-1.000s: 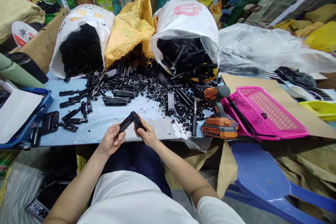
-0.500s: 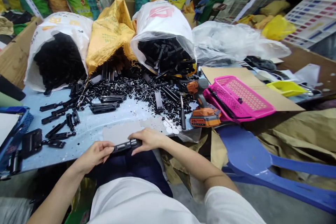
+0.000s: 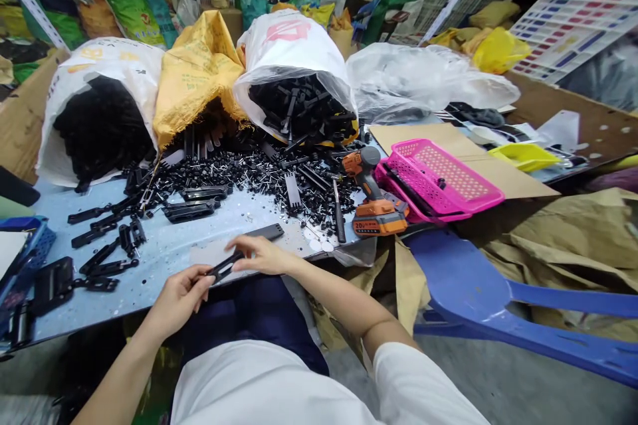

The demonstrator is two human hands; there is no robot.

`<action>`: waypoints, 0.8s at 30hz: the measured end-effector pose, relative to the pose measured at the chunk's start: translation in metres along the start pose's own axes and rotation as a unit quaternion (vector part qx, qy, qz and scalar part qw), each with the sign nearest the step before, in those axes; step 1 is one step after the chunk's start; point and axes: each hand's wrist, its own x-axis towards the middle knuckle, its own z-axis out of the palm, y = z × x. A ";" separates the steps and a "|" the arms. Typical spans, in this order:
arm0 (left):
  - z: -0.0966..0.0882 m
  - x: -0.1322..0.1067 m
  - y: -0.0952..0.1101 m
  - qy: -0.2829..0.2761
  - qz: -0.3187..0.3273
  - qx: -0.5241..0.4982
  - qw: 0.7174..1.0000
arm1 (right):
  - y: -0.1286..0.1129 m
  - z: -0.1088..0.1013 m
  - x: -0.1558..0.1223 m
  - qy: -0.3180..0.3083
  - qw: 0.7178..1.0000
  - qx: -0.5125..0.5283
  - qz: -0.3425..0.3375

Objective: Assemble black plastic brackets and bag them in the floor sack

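Between my two hands, at the table's front edge, is a black slotted plastic part (image 3: 225,268). My left hand (image 3: 180,299) pinches its near left end between thumb and fingers. The fingers of my right hand (image 3: 263,255) close on its far right end. Just beyond my right hand, a flat black plastic piece with a notched end (image 3: 269,232) lies on a pale grey sheet (image 3: 203,254). Several long black parts (image 3: 194,210) lie together farther back on the table. Jointed black pieces (image 3: 107,265) are spread to the left.
A heap of small black parts and metal pins (image 3: 239,169) lies before open sacks (image 3: 299,33). At the right are a hammer (image 3: 339,216), an orange cordless drill (image 3: 376,212) and a pink basket (image 3: 443,179). A blue chair (image 3: 453,265) stands beside the table.
The black part between my hands now shows an open slot instead of silver rods. A flat notched piece now lies on the sheet beyond my right hand. The view has shifted slightly.
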 end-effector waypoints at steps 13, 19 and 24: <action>0.003 0.007 -0.019 0.024 0.034 0.051 0.998 | -0.002 0.031 -0.007 0.055 0.998 0.003 0.017; 0.006 0.012 -0.017 -0.148 0.059 -0.028 0.987 | -0.005 -0.016 -0.028 0.010 0.999 0.050 0.021; -0.008 0.028 -0.025 -0.017 0.081 0.110 0.990 | 0.028 -0.192 -0.114 0.569 0.767 -0.265 0.129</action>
